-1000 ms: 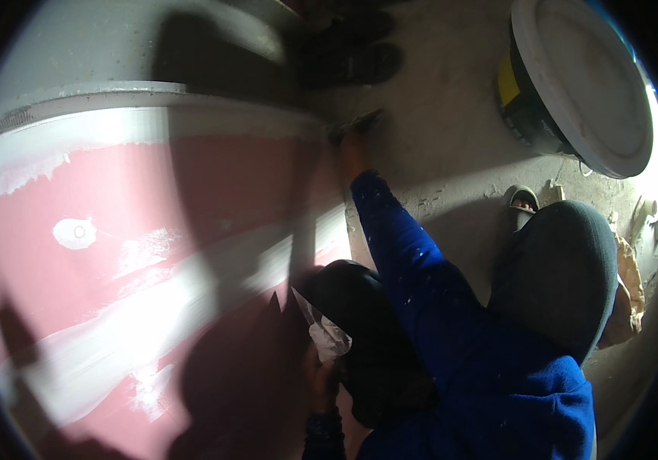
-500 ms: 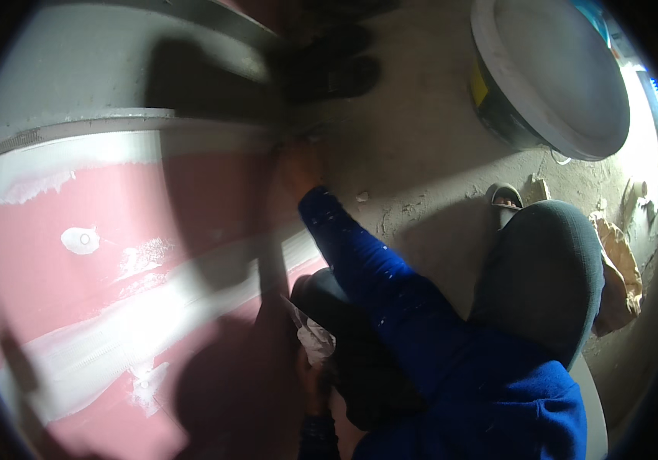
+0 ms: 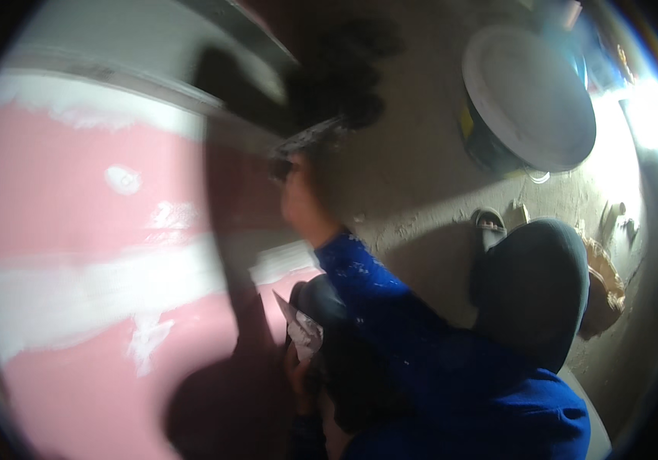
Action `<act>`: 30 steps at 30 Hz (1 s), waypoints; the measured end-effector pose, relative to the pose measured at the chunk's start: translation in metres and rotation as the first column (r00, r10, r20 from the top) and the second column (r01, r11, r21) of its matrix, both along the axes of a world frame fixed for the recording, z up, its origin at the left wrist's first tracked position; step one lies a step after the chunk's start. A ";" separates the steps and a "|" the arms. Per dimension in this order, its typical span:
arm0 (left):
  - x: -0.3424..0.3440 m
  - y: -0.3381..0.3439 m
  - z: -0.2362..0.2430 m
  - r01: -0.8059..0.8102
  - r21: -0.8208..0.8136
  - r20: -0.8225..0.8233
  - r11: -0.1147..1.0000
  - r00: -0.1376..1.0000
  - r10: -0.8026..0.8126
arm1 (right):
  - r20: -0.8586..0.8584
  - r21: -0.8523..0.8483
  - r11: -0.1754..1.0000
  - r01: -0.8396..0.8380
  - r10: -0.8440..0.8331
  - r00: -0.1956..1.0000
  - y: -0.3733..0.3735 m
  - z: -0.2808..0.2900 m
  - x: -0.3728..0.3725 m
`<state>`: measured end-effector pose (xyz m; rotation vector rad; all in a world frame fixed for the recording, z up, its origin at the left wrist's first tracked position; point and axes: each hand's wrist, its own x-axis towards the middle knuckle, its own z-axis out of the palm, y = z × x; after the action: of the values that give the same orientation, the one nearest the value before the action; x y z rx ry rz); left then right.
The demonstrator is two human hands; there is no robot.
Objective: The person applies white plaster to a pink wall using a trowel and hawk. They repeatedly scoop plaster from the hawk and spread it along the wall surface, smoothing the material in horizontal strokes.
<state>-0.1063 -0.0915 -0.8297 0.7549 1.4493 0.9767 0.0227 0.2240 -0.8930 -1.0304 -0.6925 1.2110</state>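
Note:
Pink plasterboard (image 3: pixel 45 184) with bands and patches of white joint compound (image 3: pixel 152 276) fills the left side. My right hand (image 3: pixel 307 205), at the end of a spattered blue sleeve, is closed on a wide filling knife. The knife's blade (image 3: pixel 312 138) is smeared and blurred, in shadow by the board's far end; I cannot tell whether it touches the board. Lower down, close to my knee, my left hand (image 3: pixel 298 372) grips a putty knife (image 3: pixel 283 308) with a pointed blade corner showing. A pale lump of compound (image 3: pixel 307 337) sits on it.
A dark bucket with a large pale lid (image 3: pixel 532 100) stands on the rough floor at the far right. Beside my bent knee (image 3: pixel 539 268) lies a crumpled brown paper bag (image 3: pixel 603 287). A bright lamp (image 3: pixel 651 115) glares at the right edge. My sandalled foot (image 3: pixel 490 221) rests below the bucket.
My right hand has come slightly nearer, and its knife blade now shows more. My left hand has shifted a little to the left. The whole view has turned slightly.

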 end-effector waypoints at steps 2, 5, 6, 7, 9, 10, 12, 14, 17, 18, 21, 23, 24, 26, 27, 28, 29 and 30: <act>0.002 0.009 0.000 -0.008 0.105 0.018 0.994 1.000 0.006 | -0.682 -0.144 0.989 0.020 -0.114 0.723 -0.022 -0.005 0.048; 0.007 0.035 -0.001 0.290 0.403 -0.425 0.868 0.899 -0.103 | -0.415 -0.001 0.999 -0.043 0.038 0.909 -0.050 0.040 0.143; 0.008 0.044 0.003 0.385 0.414 -0.479 0.825 0.863 -0.162 | -0.309 -0.010 1.000 0.014 -0.016 0.951 -0.047 0.072 0.162; 0.010 0.054 0.008 0.400 0.373 -0.400 0.837 0.883 -0.244 | -0.086 0.036 0.999 0.039 -0.036 0.996 -0.045 0.107 0.172; 0.010 0.071 0.025 0.368 0.228 0.177 0.901 0.895 -0.410 | -0.213 0.074 0.997 -0.039 0.054 0.976 -0.048 0.184 0.191; 0.015 0.075 0.034 0.392 0.217 0.179 0.894 0.884 -0.431 | -0.127 0.073 0.996 -0.043 0.052 0.990 -0.054 0.217 0.192; 0.028 0.082 0.052 0.423 0.237 0.222 0.874 0.853 -0.473 | 0.050 0.226 0.963 -0.145 0.137 0.989 -0.070 0.265 0.186; 0.030 0.079 0.072 0.398 0.236 0.151 0.887 0.886 -0.438 | 0.173 0.216 0.972 -0.088 0.051 0.984 -0.081 0.280 0.170; 0.043 0.074 0.080 0.317 0.406 0.119 0.857 0.911 -0.394 | 0.617 0.442 0.897 -0.015 -0.292 0.730 -0.116 0.261 0.163; 0.044 0.071 0.081 0.288 0.372 0.181 0.883 0.910 -0.373 | 0.556 0.396 0.916 -0.067 -0.182 0.811 -0.130 0.250 0.162; 0.049 0.063 0.079 0.288 0.333 0.278 0.898 0.880 -0.385 | 0.114 0.432 0.888 -0.159 0.121 0.986 -0.185 0.218 0.161; 0.051 0.061 0.079 0.311 0.304 0.327 0.900 0.854 -0.405 | 0.083 0.430 0.888 -0.164 0.142 0.986 -0.212 0.206 0.158; 0.050 0.061 0.082 0.333 0.334 0.268 0.882 0.863 -0.427 | 0.078 0.422 0.891 -0.167 0.148 0.986 -0.222 0.206 0.156; 0.045 0.066 0.090 0.313 0.406 0.133 0.858 0.909 -0.395 | 0.163 0.402 0.875 -0.270 0.221 0.961 -0.232 0.210 0.157; 0.043 0.070 0.092 0.295 0.451 0.109 0.842 0.918 -0.380 | 0.302 0.310 0.906 -0.287 0.193 0.934 -0.233 0.210 0.157; 0.041 0.073 0.099 0.336 0.468 0.041 0.818 0.916 -0.399 | 0.487 0.222 0.890 -0.398 0.252 0.836 -0.233 0.222 0.166; 0.040 0.075 0.104 0.352 0.488 0.009 0.799 0.913 -0.408 | 0.605 0.199 0.879 -0.433 0.238 0.760 -0.232 0.227 0.174; 0.038 0.077 0.111 0.370 0.495 -0.002 0.787 0.906 -0.424 | 0.661 0.029 0.870 -0.492 0.353 0.662 -0.231 0.235 0.180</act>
<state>-0.0686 -0.0146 -0.7192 1.2981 0.8873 1.0363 0.2029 -0.0070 -0.6585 -1.1430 -1.6536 1.1316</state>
